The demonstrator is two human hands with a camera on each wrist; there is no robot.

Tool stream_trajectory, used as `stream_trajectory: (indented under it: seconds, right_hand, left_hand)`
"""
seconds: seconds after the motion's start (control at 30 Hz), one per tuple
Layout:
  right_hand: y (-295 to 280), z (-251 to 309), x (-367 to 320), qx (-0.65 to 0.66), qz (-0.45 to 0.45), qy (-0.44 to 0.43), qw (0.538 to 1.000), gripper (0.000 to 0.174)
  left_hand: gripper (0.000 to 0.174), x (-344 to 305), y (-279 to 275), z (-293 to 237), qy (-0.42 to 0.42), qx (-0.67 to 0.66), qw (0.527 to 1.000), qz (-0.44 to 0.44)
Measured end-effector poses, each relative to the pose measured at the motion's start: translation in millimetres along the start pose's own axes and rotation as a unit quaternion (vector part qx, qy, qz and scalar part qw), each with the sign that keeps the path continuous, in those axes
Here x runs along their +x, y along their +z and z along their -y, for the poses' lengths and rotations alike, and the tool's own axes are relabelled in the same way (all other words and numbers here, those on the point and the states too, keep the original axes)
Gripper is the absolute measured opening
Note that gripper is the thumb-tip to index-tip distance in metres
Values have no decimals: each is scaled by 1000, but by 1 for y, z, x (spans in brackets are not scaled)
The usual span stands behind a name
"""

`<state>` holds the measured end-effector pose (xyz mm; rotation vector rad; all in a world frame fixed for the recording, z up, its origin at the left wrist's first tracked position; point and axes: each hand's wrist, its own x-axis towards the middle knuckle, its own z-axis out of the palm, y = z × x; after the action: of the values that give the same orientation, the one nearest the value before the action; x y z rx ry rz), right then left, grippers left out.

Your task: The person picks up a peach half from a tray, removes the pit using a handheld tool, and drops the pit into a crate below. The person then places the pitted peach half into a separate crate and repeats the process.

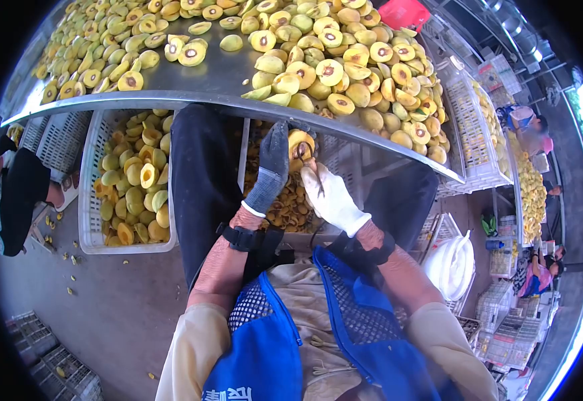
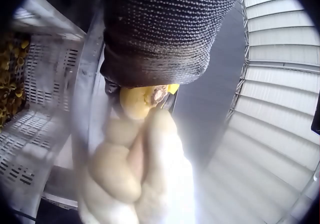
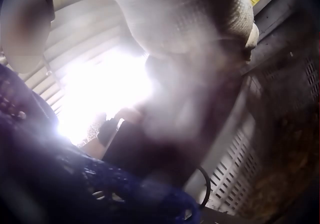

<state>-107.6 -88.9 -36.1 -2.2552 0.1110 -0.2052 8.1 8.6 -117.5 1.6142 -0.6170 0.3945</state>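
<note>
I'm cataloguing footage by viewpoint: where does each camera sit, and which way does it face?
Head: on the head, facing forward and down at the left hand, right hand and fruit half; forearms, vest and thighs show.
Left wrist: on that wrist, looking along the left hand toward the fruit half, right hand and roof.
Right wrist: on that wrist, hazy, past the right hand toward a crate.
Head and left wrist share both hands.

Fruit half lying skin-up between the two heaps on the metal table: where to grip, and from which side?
Pinch the fruit half low on opposite flanks, coming from above and the near side. Its domed skin narrows upward, so a higher grip could slip; bare metal table in front leaves finger room.
</note>
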Motion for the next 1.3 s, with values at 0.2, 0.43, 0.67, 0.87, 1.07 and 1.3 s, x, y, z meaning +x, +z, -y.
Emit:
stream_trajectory:
  seconds: [0.2,0.43,0.67,0.87,1.07,1.3]
  right_hand:
    - [-13,26,-6,207,28,165,964,30]
    - [-21,23,15,301,-13,197,933,28]
    - [-12,25,22,618,17,262,741,22]
    - [-7,40,18,609,34,222,760,33]
    - [-17,57,2,332,44,191,922,46]
    - [-11,54,4,70,56,63,994,33]
  left_hand:
    - [47,7,-18,-33,-164,-291,940,74]
    - [48,23,-29,-54,-57,-180,973,131]
    - [42,33,-24,-64,-50,-303,942,137]
    - [43,29,-21,-67,-149,-448,881,23]
    - [47,17,-23,-30,64,-10,995,-82]
    - [70,13,-20,-40,-47,-234,969,-60]
